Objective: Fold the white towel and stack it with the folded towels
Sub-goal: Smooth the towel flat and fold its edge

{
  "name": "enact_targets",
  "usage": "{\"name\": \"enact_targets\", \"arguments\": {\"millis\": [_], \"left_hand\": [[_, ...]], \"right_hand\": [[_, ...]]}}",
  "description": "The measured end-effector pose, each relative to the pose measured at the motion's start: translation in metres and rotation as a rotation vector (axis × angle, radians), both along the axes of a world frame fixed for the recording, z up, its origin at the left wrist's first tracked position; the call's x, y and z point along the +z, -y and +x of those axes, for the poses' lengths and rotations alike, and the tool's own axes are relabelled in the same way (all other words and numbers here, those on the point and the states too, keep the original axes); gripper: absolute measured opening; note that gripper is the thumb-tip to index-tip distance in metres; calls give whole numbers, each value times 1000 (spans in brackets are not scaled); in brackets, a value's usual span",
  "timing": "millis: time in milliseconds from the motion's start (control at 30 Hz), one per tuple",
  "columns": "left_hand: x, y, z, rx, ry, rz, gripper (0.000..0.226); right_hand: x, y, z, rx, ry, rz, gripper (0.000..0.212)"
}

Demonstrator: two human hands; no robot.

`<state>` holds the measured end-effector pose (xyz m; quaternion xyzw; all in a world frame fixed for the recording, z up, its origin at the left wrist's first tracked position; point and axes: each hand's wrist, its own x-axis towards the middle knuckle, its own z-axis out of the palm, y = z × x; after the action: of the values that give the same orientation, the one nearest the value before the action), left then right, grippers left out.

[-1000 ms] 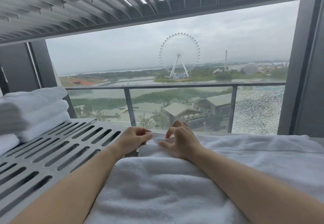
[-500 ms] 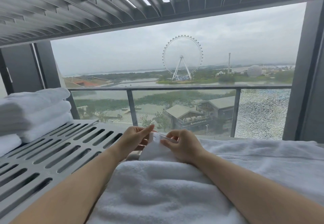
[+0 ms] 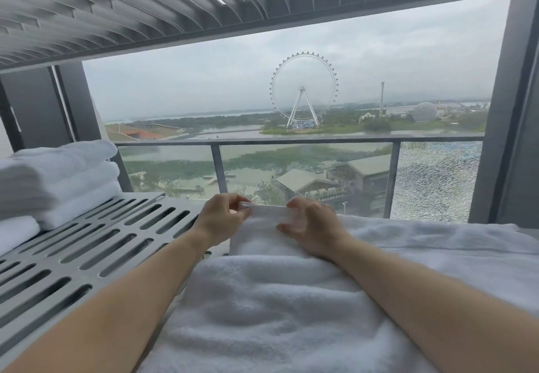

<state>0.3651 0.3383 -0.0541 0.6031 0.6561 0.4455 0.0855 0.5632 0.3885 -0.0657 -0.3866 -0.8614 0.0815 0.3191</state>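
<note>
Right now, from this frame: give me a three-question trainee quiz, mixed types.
1. True or false: left hand and right hand both grip the white towel at its far edge.
2. The folded towels sit: A) on the slotted shelf, B) on a chair, C) on the floor.
3. Fill in: the hand nearer the folded towels is the ____ hand.
Key: 1 true; 2 A; 3 left.

White towel (image 3: 262, 308) and white folded towels (image 3: 58, 174) — plain — on a pale grey shelf (image 3: 96, 244) patterned with dark slots.
</note>
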Motion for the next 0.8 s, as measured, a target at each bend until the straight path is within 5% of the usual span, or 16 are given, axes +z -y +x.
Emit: {"name": "enact_targets", "arguments": {"millis": [267, 433, 533, 800], "left_hand": [[10, -13, -18, 226, -225, -23, 15], [30, -1, -43, 384, -310, -40, 22], [27, 14, -57, 411, -372, -109, 22], [14, 37, -87, 408, -342, -119, 18]], "right_hand": [[30, 47, 15, 255, 41, 37, 33], [11, 74, -9, 248, 394, -250, 60], [-7, 76, -14, 261, 522, -183, 59], [6, 92, -25, 403, 269, -12, 40]]}}
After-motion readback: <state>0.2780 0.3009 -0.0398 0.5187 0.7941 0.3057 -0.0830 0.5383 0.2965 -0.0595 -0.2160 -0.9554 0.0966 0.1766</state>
